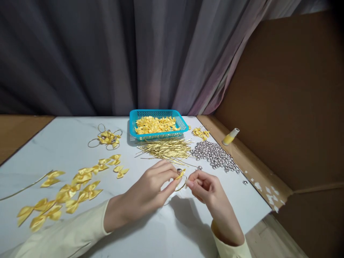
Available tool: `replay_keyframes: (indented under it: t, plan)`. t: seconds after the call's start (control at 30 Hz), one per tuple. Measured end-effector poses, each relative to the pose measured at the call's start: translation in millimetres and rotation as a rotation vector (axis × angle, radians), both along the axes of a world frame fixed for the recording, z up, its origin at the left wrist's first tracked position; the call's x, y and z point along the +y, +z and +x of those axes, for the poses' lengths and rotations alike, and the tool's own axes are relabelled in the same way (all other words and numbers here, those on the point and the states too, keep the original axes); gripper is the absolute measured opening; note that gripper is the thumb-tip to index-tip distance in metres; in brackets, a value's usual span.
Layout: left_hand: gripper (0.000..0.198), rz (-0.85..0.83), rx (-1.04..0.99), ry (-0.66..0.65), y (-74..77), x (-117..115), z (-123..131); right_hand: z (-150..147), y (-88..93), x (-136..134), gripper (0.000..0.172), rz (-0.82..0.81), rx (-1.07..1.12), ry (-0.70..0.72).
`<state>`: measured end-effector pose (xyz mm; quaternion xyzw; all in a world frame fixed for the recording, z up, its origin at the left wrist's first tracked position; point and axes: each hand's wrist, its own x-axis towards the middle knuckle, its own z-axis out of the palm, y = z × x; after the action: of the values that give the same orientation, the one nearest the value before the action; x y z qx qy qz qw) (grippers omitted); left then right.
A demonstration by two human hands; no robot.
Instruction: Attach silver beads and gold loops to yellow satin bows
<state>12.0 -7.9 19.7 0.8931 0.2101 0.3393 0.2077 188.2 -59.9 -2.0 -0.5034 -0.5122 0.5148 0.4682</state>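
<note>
My left hand [152, 184] pinches a small yellow ribbon bow [182, 174] between thumb and fingertips, above the table. A shiny silver bell [179, 171] sits at the bow, against my fingers. From the bow a thin gold cord [181, 188] curves round in a loop toward my right hand [205, 188], whose thumb and forefinger are closed on it. Part of the cord is hidden by the fingers. Just beyond both hands lies a heap of cut gold cords [166, 148], with a pile of silver bells [215, 154] to its right.
A blue basket [132, 123] of yellow bows stands at the back. Loose bows [67, 191] spread across the left, one beside a gold cord [29, 186]. Looped bows with bells [109, 138] are heaped back left. A small yellow-and-white bottle [230, 137] stands at right, beside a cardboard wall [290, 89].
</note>
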Motion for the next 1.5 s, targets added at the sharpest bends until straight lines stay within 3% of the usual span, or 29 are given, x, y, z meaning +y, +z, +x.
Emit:
replay_keyframes:
  t: [0.17,0.33,0.53,0.77,1.03,1.3,1.5]
  plan:
    - [0.017,0.010,-0.044,0.046,-0.3,0,3,-4,4.1,-8,0.027,0.050,-0.148,0.046]
    - [0.020,-0.007,0.083,0.020,1.1,-1,1,-4,10.5,-12,0.024,0.171,-0.291,0.048]
    - [0.027,0.094,0.292,-0.089,6.4,-4,-2,-3,11.6,-3,0.025,0.230,-0.295,0.037]
    - [0.024,0.229,0.299,-0.171,5.4,-4,0,1,0.0,6,0.027,0.177,-0.206,-0.028]
    - [0.018,-0.048,0.124,-0.152,6.8,-2,-2,4,-1.5,1,0.027,0.158,-0.215,-0.076]
    - [0.017,-0.137,-0.043,-0.034,10.6,2,3,-3,3.3,-11,0.024,0.190,-0.311,-0.043]
    - [0.019,-0.256,-0.051,0.048,13.1,0,1,-13,5.7,-18,0.022,0.234,-0.369,-0.031]
